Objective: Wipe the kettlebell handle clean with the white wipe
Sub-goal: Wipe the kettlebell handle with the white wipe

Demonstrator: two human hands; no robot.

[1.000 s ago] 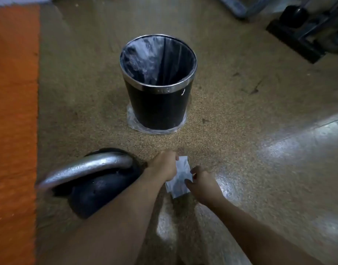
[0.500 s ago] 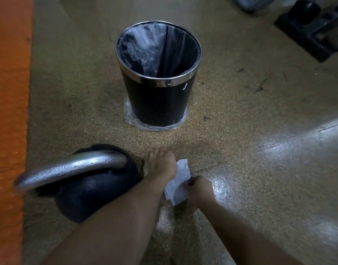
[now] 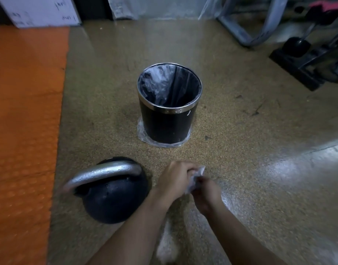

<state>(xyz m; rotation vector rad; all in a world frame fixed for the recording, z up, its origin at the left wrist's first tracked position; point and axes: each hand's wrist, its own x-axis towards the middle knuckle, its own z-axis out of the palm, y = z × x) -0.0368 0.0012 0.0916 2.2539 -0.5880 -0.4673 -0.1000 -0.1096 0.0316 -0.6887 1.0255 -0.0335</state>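
Head view: over the last second the thin white wipe (image 3: 195, 178) has gone from a flat sheet stretched between the two hands to a crumpled wad bunched between them. The view has also lifted and pulled back, so the black waste bin with its chrome rim and clear liner (image 3: 169, 106) now sits higher and farther off. By the look of it, the person is gathering the wipe into a pad before taking it to the handle; no wiping has begun.

The left hand (image 3: 174, 179) has its fingers curled over the near-left side of the wipe, knuckles up, pinching the material. The right hand (image 3: 206, 192) meets it from the right, fingers curled in and gripping the lower part of the same wad. The two hands are touching or nearly so. How the fingertips themselves lie cannot be told, since they are tucked under the wipe and blurred.

The black round kettlebell (image 3: 114, 199) rests on the speckled tan floor (image 3: 231, 150), just left of the left forearm. Its arched silver metal handle (image 3: 102, 174) is beaded with droplets and untouched. The wipe is near the right end of that handle but apart from it.

An orange textured mat (image 3: 25, 131) lies along the left edge. Grey and black gym frames (image 3: 305, 54) stand at the upper right.
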